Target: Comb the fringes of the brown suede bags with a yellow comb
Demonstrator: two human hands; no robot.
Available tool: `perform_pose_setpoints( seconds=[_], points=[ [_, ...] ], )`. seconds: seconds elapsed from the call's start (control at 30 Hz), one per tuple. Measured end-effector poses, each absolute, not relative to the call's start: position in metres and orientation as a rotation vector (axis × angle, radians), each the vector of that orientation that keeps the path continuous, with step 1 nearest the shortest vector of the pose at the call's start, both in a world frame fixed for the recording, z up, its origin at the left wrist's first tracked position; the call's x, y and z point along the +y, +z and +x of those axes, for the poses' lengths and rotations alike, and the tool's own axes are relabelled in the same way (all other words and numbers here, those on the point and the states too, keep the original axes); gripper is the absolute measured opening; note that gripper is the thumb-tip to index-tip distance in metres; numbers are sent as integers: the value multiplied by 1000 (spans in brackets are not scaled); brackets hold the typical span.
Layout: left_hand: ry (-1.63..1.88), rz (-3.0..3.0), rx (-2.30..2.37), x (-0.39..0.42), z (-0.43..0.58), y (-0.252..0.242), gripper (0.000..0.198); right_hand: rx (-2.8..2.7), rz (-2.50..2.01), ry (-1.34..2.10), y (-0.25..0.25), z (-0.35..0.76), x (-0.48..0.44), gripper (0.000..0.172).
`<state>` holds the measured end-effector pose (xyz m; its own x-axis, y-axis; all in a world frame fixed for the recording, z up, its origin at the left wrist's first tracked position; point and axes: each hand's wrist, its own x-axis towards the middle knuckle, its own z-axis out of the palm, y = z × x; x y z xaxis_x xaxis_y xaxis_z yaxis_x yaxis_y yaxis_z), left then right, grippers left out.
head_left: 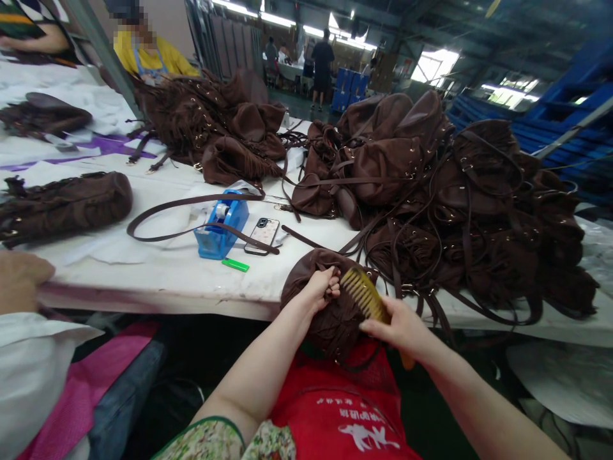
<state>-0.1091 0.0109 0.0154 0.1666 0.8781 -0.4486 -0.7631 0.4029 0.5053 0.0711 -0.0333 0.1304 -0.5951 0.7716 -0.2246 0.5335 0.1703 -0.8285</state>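
My left hand (pixel 324 287) is closed on the fringe of a brown suede bag (pixel 320 306) that hangs over the table's front edge onto my red apron (pixel 335 396). In my right hand (pixel 401 329) I grip a yellowish wooden comb (pixel 364 292), its teeth resting against the fringe just right of my left fingers. The comb's handle end pokes out below my right palm.
A big heap of brown fringed bags and straps (pixel 460 191) fills the table's right half, with another pile (pixel 215 121) farther back. A blue tape dispenser (pixel 221 225), a phone (pixel 262 235) and a green lighter (pixel 235 264) lie on the white table (pixel 158 275). Another person's hand (pixel 19 278) rests at the left edge.
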Motion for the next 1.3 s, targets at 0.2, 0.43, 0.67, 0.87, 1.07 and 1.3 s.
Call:
perform_pose_setpoints(
  seconds=[0.2, 0.43, 0.67, 0.87, 1.07, 1.3],
  points=[
    [1138, 277, 738, -3, -112, 17, 27, -2139, -1287, 819, 107, 51, 52, 27],
    [1147, 283, 717, -3, -112, 14, 29, -2355, -1355, 551, 80, 15, 63, 17],
    [1175, 247, 665, -3, -115, 18, 29, -1936, -1394, 1005, 66, 21, 69, 26],
    [1102, 226, 610, -5, -122, 24, 35, -1742, -1320, 1387, 65, 28, 59, 41],
    [1200, 268, 626, -5, -118, 17, 33, -1933, -1262, 1243, 66, 29, 59, 35],
    [1291, 303, 749, -5, -107, 14, 37, -2126, -1307, 1084, 63, 32, 59, 32]
  ],
)
